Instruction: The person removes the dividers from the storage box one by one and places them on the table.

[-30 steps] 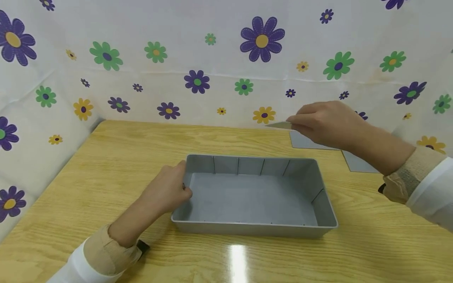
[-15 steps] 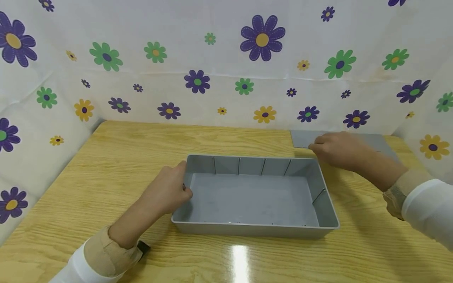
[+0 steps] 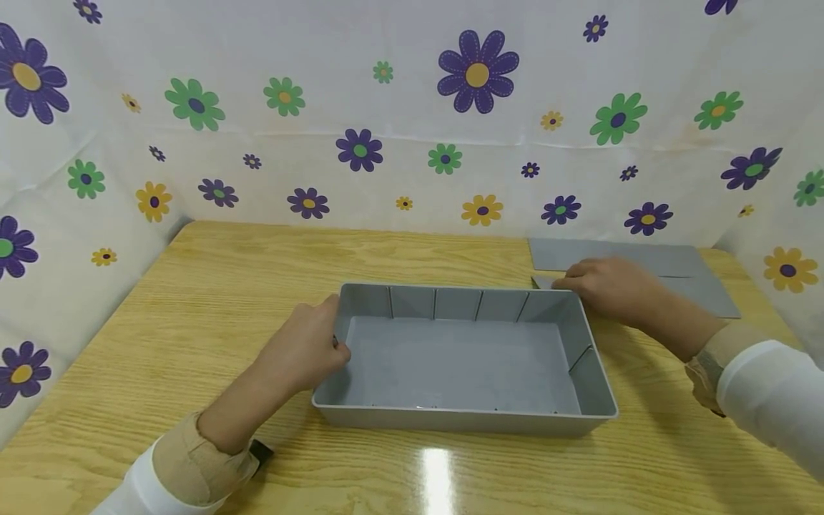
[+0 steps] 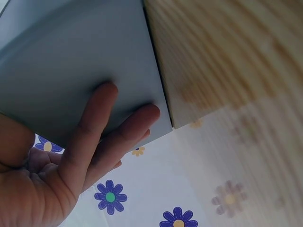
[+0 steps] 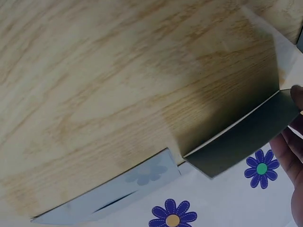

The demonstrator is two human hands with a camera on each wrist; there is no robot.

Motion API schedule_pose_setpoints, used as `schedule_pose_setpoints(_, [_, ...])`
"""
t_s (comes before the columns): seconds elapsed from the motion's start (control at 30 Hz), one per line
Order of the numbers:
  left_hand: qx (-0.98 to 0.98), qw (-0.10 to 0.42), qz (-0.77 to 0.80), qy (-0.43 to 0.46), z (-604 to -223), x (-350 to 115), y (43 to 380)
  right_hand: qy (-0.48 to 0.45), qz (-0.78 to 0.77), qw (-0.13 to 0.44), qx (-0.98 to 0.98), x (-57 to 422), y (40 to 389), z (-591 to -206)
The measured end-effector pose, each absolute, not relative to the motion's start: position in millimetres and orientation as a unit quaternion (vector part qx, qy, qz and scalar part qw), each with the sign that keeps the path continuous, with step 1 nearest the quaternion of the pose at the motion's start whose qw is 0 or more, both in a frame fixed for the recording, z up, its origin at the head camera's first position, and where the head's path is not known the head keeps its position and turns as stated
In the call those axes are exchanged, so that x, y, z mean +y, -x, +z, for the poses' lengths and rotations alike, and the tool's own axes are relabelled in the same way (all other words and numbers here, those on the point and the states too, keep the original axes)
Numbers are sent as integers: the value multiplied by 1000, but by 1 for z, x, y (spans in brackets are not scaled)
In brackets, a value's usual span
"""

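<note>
A long grey rectangular box with grooves in its inner walls stands on the table. My left hand grips its left end wall, the thumb over the rim. In the left wrist view, fingers press flat on that wall's outer face. Behind the box's back right corner, my right hand pinches a thin grey divider panel. The right wrist view has the panel held at one end, its long edge at the tabletop. My hand and the box hide part of it in the head view.
Flat grey panels lie on the table at the back right, one with a slit. A white flowered cloth hangs behind and beside the wooden table. Light reflects off the tabletop in front of the box.
My right hand has come down from above the table's back edge to behind the box's right corner, still with a grey panel. My left hand and the box have stayed put.
</note>
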State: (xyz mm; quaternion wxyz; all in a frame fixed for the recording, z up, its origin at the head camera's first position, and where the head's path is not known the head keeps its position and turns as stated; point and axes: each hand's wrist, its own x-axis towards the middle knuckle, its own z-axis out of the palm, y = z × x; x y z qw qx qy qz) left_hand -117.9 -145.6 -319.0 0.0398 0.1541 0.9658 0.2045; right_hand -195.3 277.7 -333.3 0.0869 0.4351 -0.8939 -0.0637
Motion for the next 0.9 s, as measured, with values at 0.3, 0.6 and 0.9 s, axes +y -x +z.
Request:
schedule_pose_setpoints(0.3, [966, 47, 203, -153, -320, -143, 117, -417, 18, 54, -907, 286, 192, -351])
schedule_pose_setpoints(0.6, [966, 55, 206, -147, -318, -144, 117, -325, 66, -23, -943, 318, 195, -334])
schedule_pose_setpoints(0.9, [966, 54, 205, -146, -318, -143, 117, -298, 76, -54, -950, 334, 198, -329])
